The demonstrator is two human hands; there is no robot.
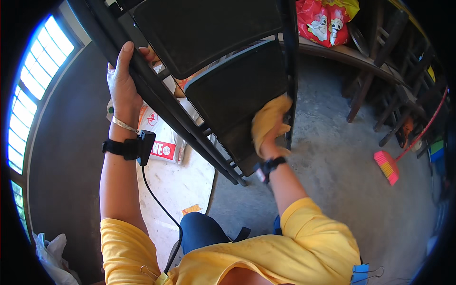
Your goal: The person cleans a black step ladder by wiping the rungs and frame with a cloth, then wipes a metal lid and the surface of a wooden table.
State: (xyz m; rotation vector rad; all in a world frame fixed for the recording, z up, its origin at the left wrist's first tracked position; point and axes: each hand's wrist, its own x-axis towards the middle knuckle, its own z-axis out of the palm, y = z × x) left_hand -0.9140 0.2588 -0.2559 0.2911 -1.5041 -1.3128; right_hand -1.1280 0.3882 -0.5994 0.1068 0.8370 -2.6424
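A black folding chair (235, 92), folded, stands tilted before me. Its tubular metal frame (171, 107) runs down along the left side, with my left hand (124, 82) wrapped around its upper part. My right hand (272, 133) holds a yellow-brown cloth (267, 117) against the lower right of the lower black panel; the cloth covers most of the fingers and is slightly blurred. Both wrists wear black straps, and a cable runs from the left one.
White printed sacks (160, 139) lie left, behind the chair, on a pale sheet (178, 188). A pink broom (386, 167) rests on the concrete floor at right. Dark wooden furniture (359, 96) and a red plastic bag (326, 25) are at upper right.
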